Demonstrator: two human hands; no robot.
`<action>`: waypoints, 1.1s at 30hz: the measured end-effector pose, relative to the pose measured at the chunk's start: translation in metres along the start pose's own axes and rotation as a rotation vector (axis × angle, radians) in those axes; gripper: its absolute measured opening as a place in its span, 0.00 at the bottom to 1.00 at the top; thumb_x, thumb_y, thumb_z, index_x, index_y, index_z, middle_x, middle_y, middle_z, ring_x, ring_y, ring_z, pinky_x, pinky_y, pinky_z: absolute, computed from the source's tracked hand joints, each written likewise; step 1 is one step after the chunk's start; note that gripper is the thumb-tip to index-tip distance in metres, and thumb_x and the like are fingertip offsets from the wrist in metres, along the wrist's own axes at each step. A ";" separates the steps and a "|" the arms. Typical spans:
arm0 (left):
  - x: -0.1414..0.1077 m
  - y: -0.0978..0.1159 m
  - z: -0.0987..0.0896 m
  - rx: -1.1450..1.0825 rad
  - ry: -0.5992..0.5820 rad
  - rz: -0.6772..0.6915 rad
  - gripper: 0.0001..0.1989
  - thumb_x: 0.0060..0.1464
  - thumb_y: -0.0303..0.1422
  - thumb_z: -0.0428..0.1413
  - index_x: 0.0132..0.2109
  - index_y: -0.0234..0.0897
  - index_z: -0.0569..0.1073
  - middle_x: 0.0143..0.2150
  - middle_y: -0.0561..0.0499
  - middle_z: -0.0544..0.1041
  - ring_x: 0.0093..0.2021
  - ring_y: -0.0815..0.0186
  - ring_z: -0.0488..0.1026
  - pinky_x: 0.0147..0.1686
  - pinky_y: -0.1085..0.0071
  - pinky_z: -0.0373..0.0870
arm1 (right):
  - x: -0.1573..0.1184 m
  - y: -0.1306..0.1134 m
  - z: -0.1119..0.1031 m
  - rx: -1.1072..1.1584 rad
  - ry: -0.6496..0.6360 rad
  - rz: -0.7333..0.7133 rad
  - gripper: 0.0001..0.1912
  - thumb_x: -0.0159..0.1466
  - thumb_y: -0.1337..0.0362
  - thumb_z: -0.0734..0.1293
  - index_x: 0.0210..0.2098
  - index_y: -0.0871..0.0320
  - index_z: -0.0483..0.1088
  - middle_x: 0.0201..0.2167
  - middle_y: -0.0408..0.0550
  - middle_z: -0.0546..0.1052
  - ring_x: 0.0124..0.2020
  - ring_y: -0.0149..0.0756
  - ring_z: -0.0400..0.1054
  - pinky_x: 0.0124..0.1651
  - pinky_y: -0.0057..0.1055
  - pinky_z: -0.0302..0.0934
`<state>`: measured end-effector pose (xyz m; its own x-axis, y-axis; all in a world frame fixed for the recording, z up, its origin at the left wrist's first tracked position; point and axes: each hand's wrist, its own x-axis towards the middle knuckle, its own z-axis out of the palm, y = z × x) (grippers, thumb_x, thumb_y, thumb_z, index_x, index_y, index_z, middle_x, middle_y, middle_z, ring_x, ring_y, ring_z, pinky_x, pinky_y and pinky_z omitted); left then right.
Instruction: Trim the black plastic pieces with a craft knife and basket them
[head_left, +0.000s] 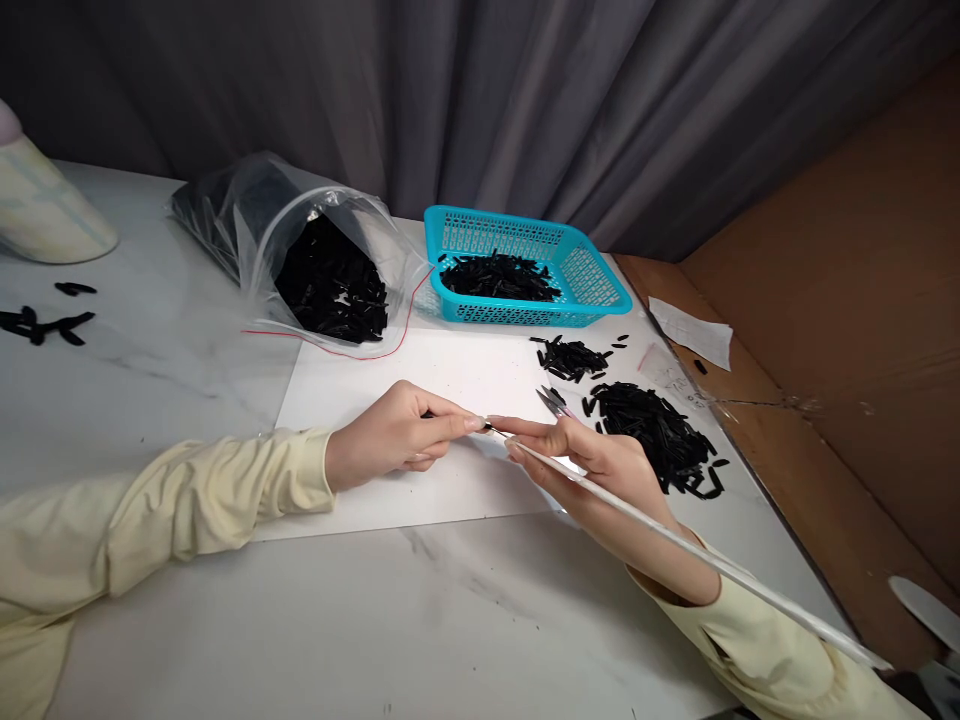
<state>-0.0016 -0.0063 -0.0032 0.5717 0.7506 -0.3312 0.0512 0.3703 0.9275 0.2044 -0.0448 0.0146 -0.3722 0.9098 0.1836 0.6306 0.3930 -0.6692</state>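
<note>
My left hand (409,428) pinches a small black piece (487,427) between thumb and index finger, above a white sheet (450,495). Part of something black also shows between its fingers. My right hand (577,455) meets it there, fingers closed on a long thin white rod (675,537) whose dark, narrow tip touches the black piece. The rod runs back over my right forearm. Scissors (553,402) lie behind my right hand, their blades showing and their handles mostly hidden. Beside that hand is a large pile of black pieces (652,430).
A clear bag (262,215) of black pieces lies open at the back, next to a blue basket (525,312) holding more. A smaller pile (574,358) sits before the basket. Several loose pieces (49,327) and a pale cylindrical object (52,205) are at the left; cardboard (847,300) stands right.
</note>
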 end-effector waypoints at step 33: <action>0.001 0.003 0.004 -0.005 0.051 -0.031 0.13 0.54 0.37 0.54 0.34 0.28 0.75 0.13 0.62 0.50 0.15 0.79 0.44 0.14 0.79 0.40 | 0.002 0.008 0.024 -0.171 0.045 -0.464 0.08 0.64 0.74 0.55 0.30 0.57 0.56 0.49 0.64 0.70 0.53 0.45 0.64 0.46 0.40 0.65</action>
<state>0.0021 -0.0064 -0.0004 0.5272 0.7658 -0.3683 0.0644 0.3961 0.9159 0.1925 -0.0428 -0.0077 -0.6122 0.6375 0.4678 0.5097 0.7705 -0.3828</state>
